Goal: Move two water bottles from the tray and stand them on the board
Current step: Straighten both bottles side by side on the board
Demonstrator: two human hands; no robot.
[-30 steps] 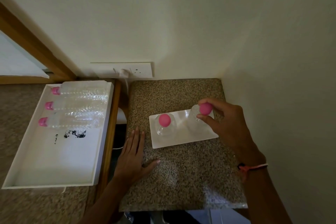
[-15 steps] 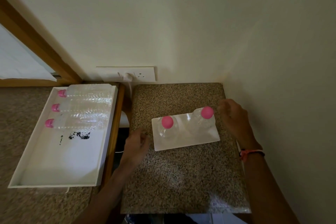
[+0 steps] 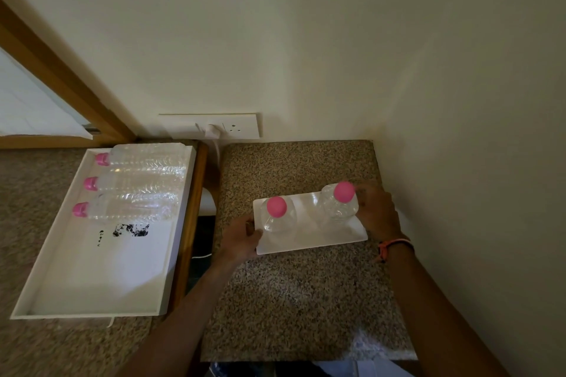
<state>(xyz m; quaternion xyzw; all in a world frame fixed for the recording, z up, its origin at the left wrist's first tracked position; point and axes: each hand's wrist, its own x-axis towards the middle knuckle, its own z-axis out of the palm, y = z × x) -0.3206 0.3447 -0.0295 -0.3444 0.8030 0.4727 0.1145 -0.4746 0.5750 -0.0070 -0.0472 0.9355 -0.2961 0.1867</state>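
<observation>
**Two bottles upright on board, hands at board ends**

- Board (image 3: 309, 243): white, on granite top; long axis 9–3 o'clock.
- Bottles: left bottle (image 3: 277, 216) and right bottle (image 3: 341, 203), both upright, pink caps.
- Left hand (image 3: 240, 237): at 9 o'clock end, fingers curled on board edge.
- Right hand (image 3: 376, 210): at 3 o'clock end, touching the board; closure cannot tell.
- Tray (image 3: 76, 285): at 9 o'clock, 3 bottles (image 3: 134, 184) lying, caps to 9.
- Est.: task looks done.
</observation>
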